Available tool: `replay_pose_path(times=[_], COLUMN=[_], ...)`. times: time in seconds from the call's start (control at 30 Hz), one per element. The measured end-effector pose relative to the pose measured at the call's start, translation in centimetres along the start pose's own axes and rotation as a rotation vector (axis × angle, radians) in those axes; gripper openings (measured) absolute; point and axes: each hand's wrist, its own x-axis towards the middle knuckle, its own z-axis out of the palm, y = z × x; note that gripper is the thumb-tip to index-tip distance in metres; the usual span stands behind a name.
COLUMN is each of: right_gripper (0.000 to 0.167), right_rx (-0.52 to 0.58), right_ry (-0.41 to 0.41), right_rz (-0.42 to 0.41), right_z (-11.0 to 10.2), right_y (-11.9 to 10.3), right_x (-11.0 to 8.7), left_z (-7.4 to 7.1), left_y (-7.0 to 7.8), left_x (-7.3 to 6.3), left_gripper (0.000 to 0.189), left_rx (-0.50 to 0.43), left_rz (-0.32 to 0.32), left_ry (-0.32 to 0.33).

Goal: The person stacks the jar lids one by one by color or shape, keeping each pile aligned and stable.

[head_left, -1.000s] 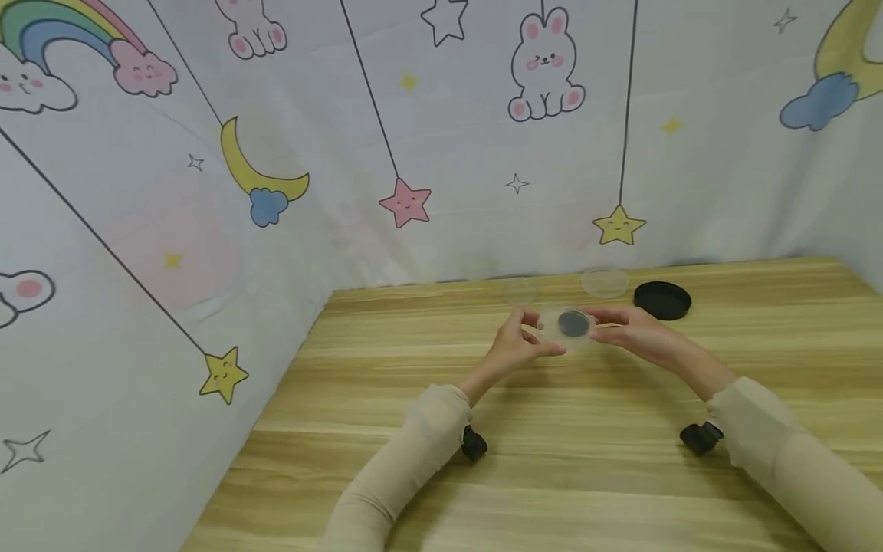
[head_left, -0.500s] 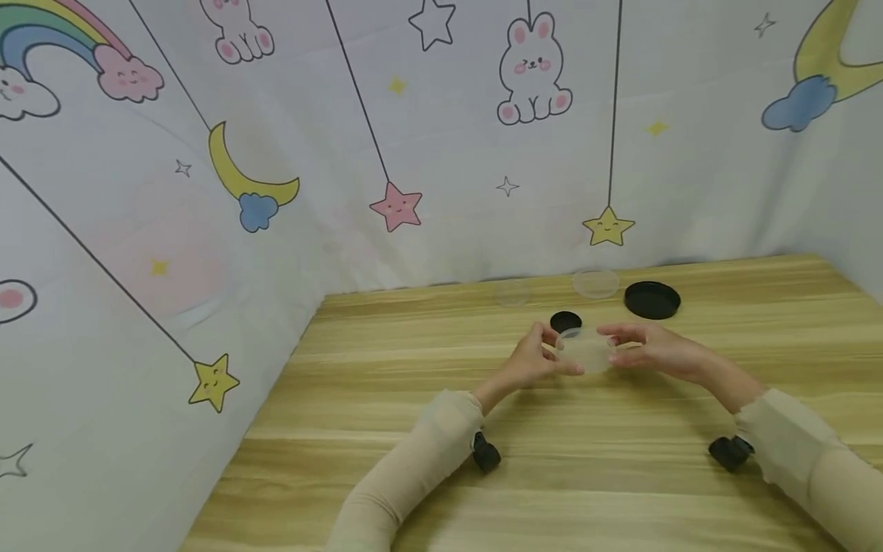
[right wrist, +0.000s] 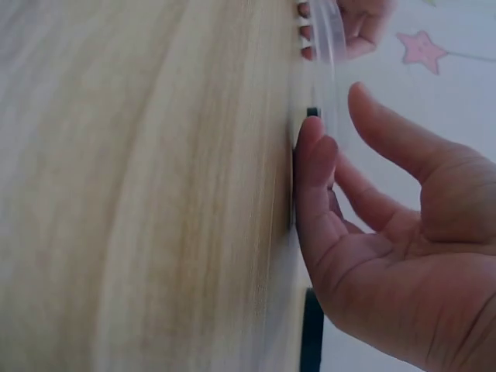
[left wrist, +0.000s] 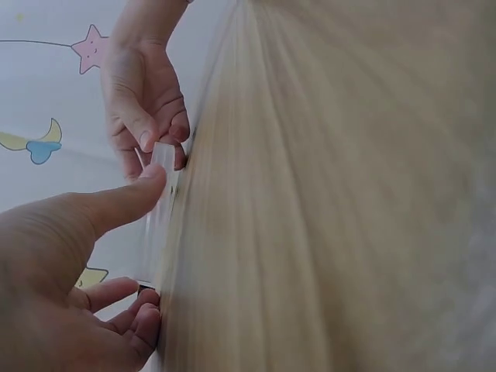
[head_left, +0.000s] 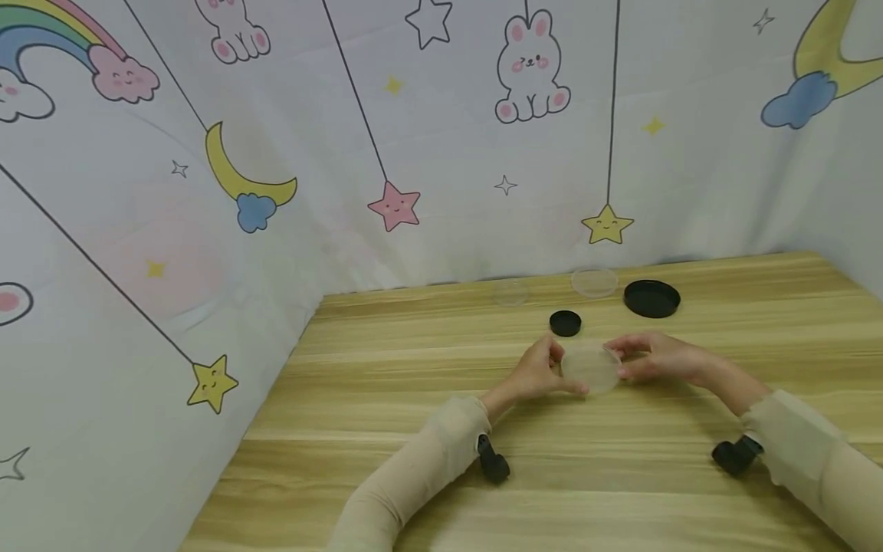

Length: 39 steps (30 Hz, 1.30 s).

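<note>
Both hands hold a clear, round, shallow plastic dish (head_left: 591,368) between them, low over the wooden table. My left hand (head_left: 540,372) grips its left edge, thumb at the near side and fingers beyond. At the right edge, my right hand (head_left: 658,359) holds it between thumb and fingers. Seen edge-on in the left wrist view, the dish (left wrist: 160,201) lies nearly level with the tabletop. Just behind it stands a small black round dish (head_left: 566,323). The right wrist view shows right-hand fingers (right wrist: 318,167) under the clear rim.
A larger black round dish (head_left: 651,299) stands at the back right. Two clear round discs, one (head_left: 595,283) beside it and a fainter one (head_left: 510,292) farther left, lie near the table's back edge. A printed cloth (head_left: 448,153) hangs behind the table (head_left: 586,491).
Both hands have brought the clear dish toward the person and lower, slightly to the right. The small black dish, earlier seen through it, now shows uncovered behind it.
</note>
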Motion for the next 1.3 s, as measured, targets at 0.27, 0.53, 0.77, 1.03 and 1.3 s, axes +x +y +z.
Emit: replay_pose_path(times=[0.27,0.53,0.77,1.03,1.3], right_gripper=[0.063,0.057,0.055,0.056,0.063], right_rx=[0.005,-0.063,-0.170,-0.184,-0.014], right_ry=[0.000,0.025,0.037,0.060,0.173], right_rz=[-0.004,-0.048,-0.086,-0.150,-0.027], right_z=[-0.1,-0.1,-0.2,-0.9,-4.6], right_y=[0.1,-0.2,-0.2,0.6,-0.1], right_x=[0.0,0.0,-0.1,-0.4,0.1], left_z=[-0.2,-0.1,-0.2,-0.7,-2.9], left_y=[0.2,0.1,0.2,0.7,3.0], left_x=[0.1,0.4,0.5,0.3,2.8], left_gripper=[0.052,0.052,0.056,0.067,0.074], left_rx=[0.080,0.062,0.112,0.056,-0.053], left_rz=[-0.015,-0.025,-0.002,-0.027,-0.021], left_ry=[-0.020,-0.006,-0.008,-0.047,0.029])
